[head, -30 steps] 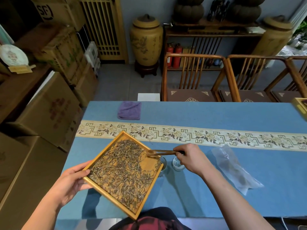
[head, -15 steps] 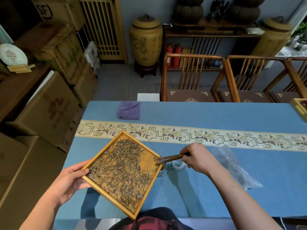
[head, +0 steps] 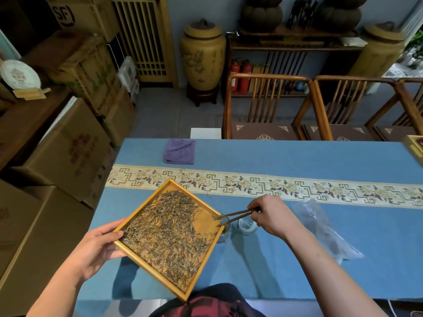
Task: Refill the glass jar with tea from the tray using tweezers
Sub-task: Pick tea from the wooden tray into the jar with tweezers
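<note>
My left hand (head: 100, 245) grips the left corner of a square wooden tray (head: 207, 225), held tilted above the blue table, with loose dry tea leaves (head: 164, 229) spread over it. My right hand (head: 272, 216) pinches brown wooden tweezers (head: 235, 217). Their tips are spread apart at the tray's right corner, just over the mouth of the glass jar (head: 225, 234). The tray's corner hides most of the jar. The jar's glass lid (head: 246, 225) lies on the cloth beside it, under my right hand.
A clear plastic bag (head: 325, 227) lies to the right of my right hand. A folded purple cloth (head: 179, 151) sits at the table's far side, beyond the patterned runner (head: 297, 186). Wooden chairs (head: 265, 106) stand behind the table; cardboard boxes (head: 64, 145) are stacked at its left.
My right hand has drawn back to the right, and the tweezers' tips have moved from over the tray to its right corner above the jar, now spread apart. The tray has barely moved.
</note>
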